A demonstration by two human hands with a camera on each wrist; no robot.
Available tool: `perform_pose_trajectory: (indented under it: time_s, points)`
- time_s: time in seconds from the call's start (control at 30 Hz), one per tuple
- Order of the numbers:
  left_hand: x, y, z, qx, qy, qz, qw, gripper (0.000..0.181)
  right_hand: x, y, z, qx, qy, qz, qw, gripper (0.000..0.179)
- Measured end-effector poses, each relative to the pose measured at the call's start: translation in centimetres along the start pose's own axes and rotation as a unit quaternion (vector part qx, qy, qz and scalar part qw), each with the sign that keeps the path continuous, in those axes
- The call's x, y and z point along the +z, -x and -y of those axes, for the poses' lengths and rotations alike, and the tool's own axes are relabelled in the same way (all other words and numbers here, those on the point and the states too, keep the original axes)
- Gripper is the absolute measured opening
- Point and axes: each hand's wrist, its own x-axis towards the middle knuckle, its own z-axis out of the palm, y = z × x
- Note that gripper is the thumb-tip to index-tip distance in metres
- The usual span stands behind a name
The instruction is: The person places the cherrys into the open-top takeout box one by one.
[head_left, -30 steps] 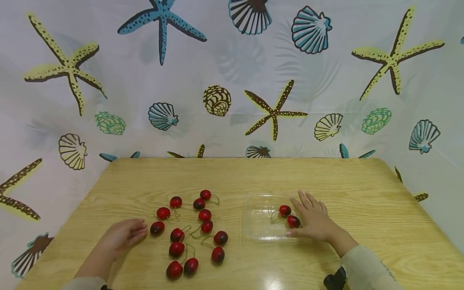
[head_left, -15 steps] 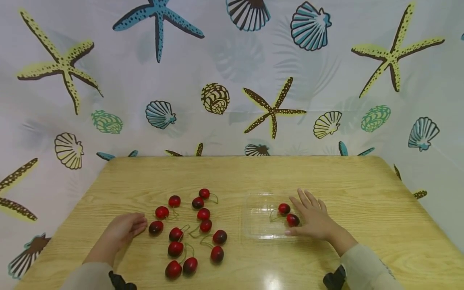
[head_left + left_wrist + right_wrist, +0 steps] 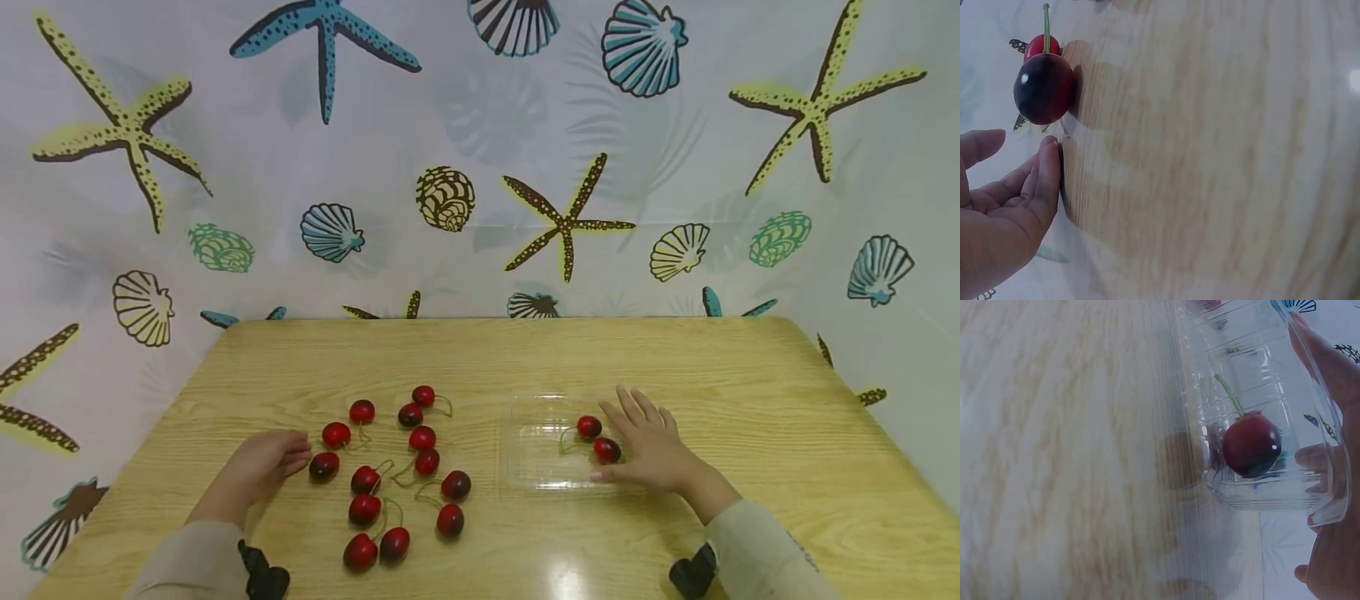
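Two cherries on joined stems lie in a clear plastic container (image 3: 536,442), the nearer cherry (image 3: 607,451) by my right hand (image 3: 655,454). That hand spans the container's right end with spread fingers, thumb at the near edge. In the right wrist view the container's clear wall (image 3: 1272,503) stands in front of the fingers. My left hand (image 3: 258,467) rests on the table just left of a dark red cherry (image 3: 324,467). The left wrist view shows its fingers loosely bent, thumb apart, with a gap to the dark cherry (image 3: 1044,89). It holds nothing.
Several more cherries with green stems lie loose on the wooden table (image 3: 675,358), between my left hand and the container, including one cherry (image 3: 360,552) near the front. A patterned cloth (image 3: 390,133) with starfish and shells hangs behind the table.
My left hand and forearm have shifted slightly forward and right, toward the leftmost cherry. The right hand stays at the container, and the cherries keep their places. The head view has tilted slightly.
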Motion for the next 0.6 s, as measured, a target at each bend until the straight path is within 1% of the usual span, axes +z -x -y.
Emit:
perform_pose_trajectory:
  time_s: [0.1,0.23,0.33,0.43,0.6]
  points:
    - [0.19,-0.25,-0.15,0.007,-0.027,0.001,0.9996,0.051,0.02,0.02,-0.02,-0.002,-0.002,-0.003,1.0,0.097]
    - [0.33,-0.59,-0.29,0.023,-0.07,0.005,0.9973,0.049,0.01,0.26,0.06,-0.017,-0.014,-0.024,0.9995,0.096]
    - [0.43,-0.81,-0.33,0.027,-0.096,0.005,0.995,0.046,-0.03,0.4,0.18,-0.026,-0.019,-0.036,0.9988,0.095]
    - [0.48,-0.98,-0.35,0.029,-0.112,0.006,0.9932,0.043,-0.17,0.39,0.32,-0.021,-0.022,-0.029,0.9991,0.094]
    - [0.5,-1.04,-0.54,0.034,-0.139,0.012,0.9897,0.041,-0.44,0.29,0.5,-0.006,-0.01,-0.008,0.9999,0.095]
